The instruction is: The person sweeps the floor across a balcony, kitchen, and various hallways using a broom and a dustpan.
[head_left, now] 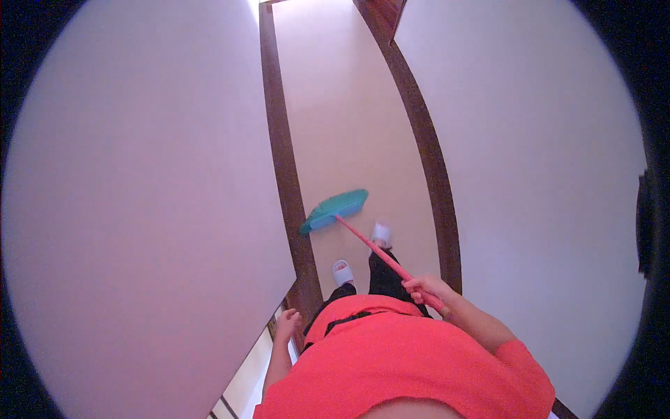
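My right hand (427, 288) is wrapped round the red handle of a broom (371, 246), close to its upper end. The handle slants down and to the left, past my feet. Its head (338, 209) is blue with green bristles and rests on the floor ahead of me, the left end reaching the dark skirting. My left hand (287, 324) hangs beside my waist on the left, loosely curled and with nothing visible in it.
A narrow corridor with a pale floor (342, 119) runs ahead, edged by dark brown skirting (422, 133). White walls rise close on the left (160, 174) and right (537, 160). A brown door frame (382, 15) stands far right. A wall corner opens near my left hand.
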`<state>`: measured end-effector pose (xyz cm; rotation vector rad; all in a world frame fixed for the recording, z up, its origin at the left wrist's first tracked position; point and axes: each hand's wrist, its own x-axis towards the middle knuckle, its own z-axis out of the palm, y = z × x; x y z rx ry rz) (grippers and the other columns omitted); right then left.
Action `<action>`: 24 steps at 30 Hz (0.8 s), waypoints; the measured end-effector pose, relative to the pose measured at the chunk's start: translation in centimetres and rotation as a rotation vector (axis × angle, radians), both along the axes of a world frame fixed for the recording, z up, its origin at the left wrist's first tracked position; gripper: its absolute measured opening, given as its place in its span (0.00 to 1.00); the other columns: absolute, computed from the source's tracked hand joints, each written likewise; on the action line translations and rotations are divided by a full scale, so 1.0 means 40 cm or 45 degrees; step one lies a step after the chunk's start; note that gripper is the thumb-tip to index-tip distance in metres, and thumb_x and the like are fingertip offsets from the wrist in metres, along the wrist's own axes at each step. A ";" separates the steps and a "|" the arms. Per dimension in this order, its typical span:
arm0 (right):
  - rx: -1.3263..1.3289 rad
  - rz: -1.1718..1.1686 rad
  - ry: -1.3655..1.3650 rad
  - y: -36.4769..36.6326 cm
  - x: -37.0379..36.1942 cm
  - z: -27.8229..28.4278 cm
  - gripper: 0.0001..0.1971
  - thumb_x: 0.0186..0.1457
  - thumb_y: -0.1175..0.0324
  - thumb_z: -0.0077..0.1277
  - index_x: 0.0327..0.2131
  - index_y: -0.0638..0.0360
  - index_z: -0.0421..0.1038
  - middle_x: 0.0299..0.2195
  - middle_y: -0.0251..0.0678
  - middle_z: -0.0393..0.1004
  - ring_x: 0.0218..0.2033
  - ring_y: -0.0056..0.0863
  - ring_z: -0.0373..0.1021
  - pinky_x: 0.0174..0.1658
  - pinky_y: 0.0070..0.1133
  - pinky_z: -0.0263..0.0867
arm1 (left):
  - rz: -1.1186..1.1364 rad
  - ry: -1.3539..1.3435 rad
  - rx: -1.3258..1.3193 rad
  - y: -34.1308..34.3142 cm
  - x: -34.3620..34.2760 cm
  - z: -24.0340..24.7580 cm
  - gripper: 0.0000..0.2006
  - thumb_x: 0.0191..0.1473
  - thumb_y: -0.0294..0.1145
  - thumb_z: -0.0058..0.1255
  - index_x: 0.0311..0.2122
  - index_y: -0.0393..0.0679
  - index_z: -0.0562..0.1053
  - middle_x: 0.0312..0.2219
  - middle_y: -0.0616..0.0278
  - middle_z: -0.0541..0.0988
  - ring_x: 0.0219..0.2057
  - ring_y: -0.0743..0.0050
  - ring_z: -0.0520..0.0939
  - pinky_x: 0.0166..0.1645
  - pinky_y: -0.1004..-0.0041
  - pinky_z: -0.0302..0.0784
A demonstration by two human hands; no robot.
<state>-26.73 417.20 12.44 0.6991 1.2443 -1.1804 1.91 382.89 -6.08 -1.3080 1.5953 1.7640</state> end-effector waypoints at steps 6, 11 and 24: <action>-0.023 -0.017 0.288 -0.139 -0.247 -0.126 0.06 0.46 0.71 0.49 0.27 0.60 0.64 0.14 0.27 0.61 0.11 0.16 0.57 0.12 0.15 0.53 | 0.158 -0.155 -0.074 -0.022 -0.233 0.092 0.16 0.49 0.30 0.49 0.42 0.33 0.68 0.26 0.60 0.75 0.23 0.78 0.75 0.27 0.79 0.70; -0.004 -0.138 0.683 -0.383 -0.729 -0.307 0.09 0.42 0.69 0.46 0.13 0.62 0.63 0.11 0.34 0.65 0.10 0.24 0.62 0.13 0.23 0.56 | 0.275 -0.295 -0.172 -0.007 -0.436 0.161 0.16 0.49 0.31 0.49 0.42 0.34 0.69 0.28 0.59 0.76 0.27 0.76 0.76 0.32 0.77 0.72; -0.018 0.170 0.776 -0.094 -1.399 -0.126 0.06 0.52 0.65 0.41 0.29 0.54 0.59 0.13 0.25 0.57 0.08 0.17 0.55 0.10 0.18 0.53 | -0.126 -0.072 -0.293 -0.031 -1.139 0.385 0.18 0.49 0.34 0.50 0.45 0.38 0.68 0.30 0.59 0.76 0.31 0.75 0.76 0.38 0.75 0.71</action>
